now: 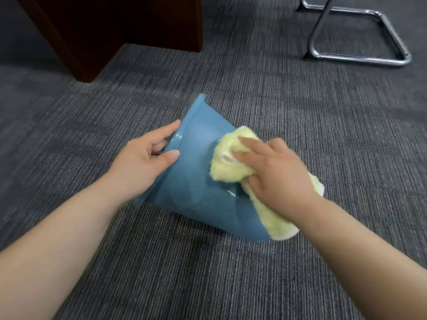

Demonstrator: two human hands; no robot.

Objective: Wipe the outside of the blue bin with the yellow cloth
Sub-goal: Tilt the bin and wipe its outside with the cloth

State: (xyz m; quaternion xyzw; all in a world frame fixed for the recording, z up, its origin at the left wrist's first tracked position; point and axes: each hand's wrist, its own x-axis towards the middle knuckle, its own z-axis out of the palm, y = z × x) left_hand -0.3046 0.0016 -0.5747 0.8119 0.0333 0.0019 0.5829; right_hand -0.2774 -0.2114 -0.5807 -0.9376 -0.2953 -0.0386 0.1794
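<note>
Grey office carpet (254, 93): blue bin (191, 181) on its side, left hand (143, 162) gripping rim; right hand (275, 174) presses yellow cloth (227, 167) w/ spread fingers. Likely light, slick plastic; steady at rim.

Grey ribbed carpet floor (231, 273) is carrying the bin (191, 192), lying tipped under the fingers (245, 155); a desk (111, 31) and chair base (360, 42) are standing beyond them.

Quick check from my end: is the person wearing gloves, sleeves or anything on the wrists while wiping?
No. The left hand and right hand are both bare, with no gloves, rings, watch or bands visible. Both forearms are uncovered right to the frame edge, so no sleeves show. Fingernails look short and unpainted.
</note>
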